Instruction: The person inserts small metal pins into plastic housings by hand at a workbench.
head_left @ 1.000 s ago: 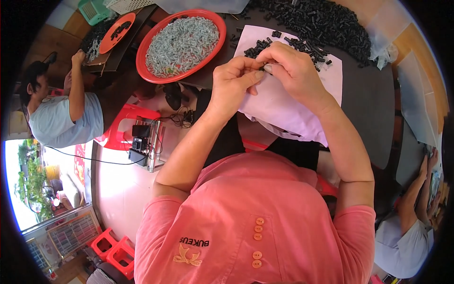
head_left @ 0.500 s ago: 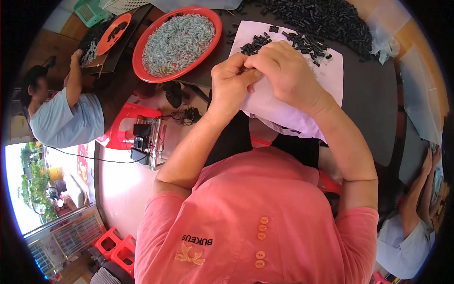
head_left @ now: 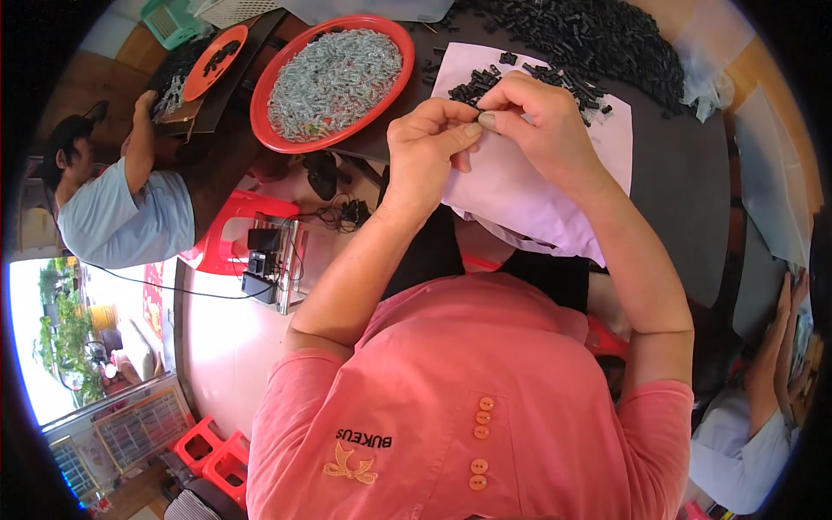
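Both my hands meet over a pale pink cloth (head_left: 598, 165) at the table's near edge. My left hand (head_left: 431, 143) pinches a small dark piece (head_left: 479, 119) between thumb and forefinger. From the other side, the thumb and forefinger of my right hand (head_left: 542, 121) close at the same spot; the piece is mostly hidden by the fingertips. Just beyond my hands, small black plastic-looking pieces (head_left: 475, 87) lie loose on the cloth.
A red round tray (head_left: 260, 117) heaped with small clear pieces (head_left: 334, 82) stands to the left. A large pile of black pieces (head_left: 598, 39) covers the far side of the dark table (head_left: 680, 191). One person (head_left: 130, 212) works at left, another (head_left: 745, 433) at right.
My right hand has turned and lifted its fingers slightly, so the thumb and the dark piece now show. My left hand stays nearly in place.
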`<state>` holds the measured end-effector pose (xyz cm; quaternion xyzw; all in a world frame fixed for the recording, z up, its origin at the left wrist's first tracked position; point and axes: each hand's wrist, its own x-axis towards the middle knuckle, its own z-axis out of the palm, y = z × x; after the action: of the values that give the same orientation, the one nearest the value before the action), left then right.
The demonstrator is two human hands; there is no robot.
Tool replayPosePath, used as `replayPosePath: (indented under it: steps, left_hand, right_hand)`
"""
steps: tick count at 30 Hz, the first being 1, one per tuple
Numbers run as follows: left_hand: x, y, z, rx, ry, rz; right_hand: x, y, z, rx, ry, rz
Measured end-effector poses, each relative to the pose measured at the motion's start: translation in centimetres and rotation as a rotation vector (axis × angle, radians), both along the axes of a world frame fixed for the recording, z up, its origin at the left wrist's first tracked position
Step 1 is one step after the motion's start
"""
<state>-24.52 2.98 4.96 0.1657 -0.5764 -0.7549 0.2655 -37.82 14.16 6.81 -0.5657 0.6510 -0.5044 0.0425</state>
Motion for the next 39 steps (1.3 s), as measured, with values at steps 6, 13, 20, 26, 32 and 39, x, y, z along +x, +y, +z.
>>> replayPosePath:
  steps: [6, 13, 20, 26, 32, 39]
  left_hand:
    - [0.1, -0.5, 0.3, 0.104, -0.017, -0.032]
    - [-0.2, -0.8, 0.5, 0.130, 0.017, -0.031]
    - [0.1, -0.2, 2.1, -0.003, -0.077, -0.043]
    - [0.1, -0.1, 2.5, -0.075, -0.107, -0.053]
    - [-0.1, 1.0, 2.5, -0.032, -0.049, -0.062]
    - [-1.2, 1.3, 2.5, 0.109, 0.030, -0.096]
  right_hand:
    - [0.4, 0.1, -0.1, -0.019, 0.187, 0.046]
    - [1.8, -0.1, 0.3, -0.064, 0.566, -0.166]
    - [1.4, 0.0, 0.4, -0.138, 0.646, -0.191]
    - [1.3, -0.1, 0.8, -0.154, 0.664, -0.157]
    - [1.4, 0.3, 0.8, -0.194, 0.763, -0.194]
    - [1.2, 0.8, 0.9, -0.217, 0.733, -0.231]
